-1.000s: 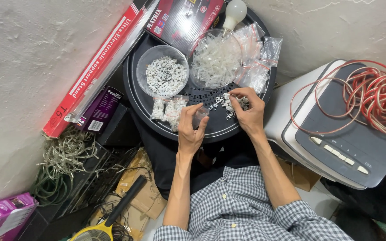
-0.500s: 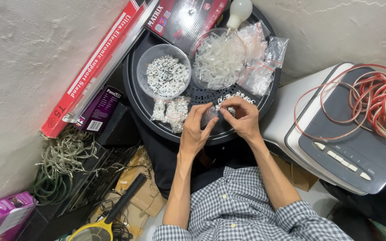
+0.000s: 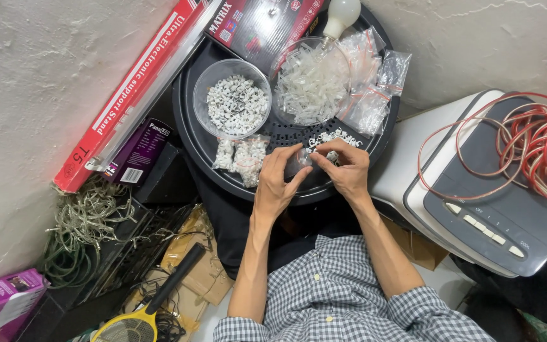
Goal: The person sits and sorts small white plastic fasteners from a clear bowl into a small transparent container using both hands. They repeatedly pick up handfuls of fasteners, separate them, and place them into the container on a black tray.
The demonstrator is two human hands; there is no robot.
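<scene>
- The small clear plastic bag (image 3: pixel 300 163) sits between both hands, above the near rim of the round black perforated tray (image 3: pixel 188 120).
- The left hand (image 3: pixel 276 180) pinches the bag's left edge with curled fingers.
- The right hand (image 3: pixel 346 168) grips the bag's right edge, fingers closed on it.
- A loose heap of small white cable clips (image 3: pixel 333 136) lies on the tray just beyond the hands.
- Two filled clear bags of white clips (image 3: pixel 242 155) lie just left of the left hand.
- A clear round bowl of white clips (image 3: pixel 235 104) and a clear round bowl of translucent plastic pieces (image 3: pixel 308 85) stand further back.
- A coil of red wire (image 3: pixel 530 142) rests on a white-and-grey appliance (image 3: pixel 476 202), well apart to the right.
</scene>
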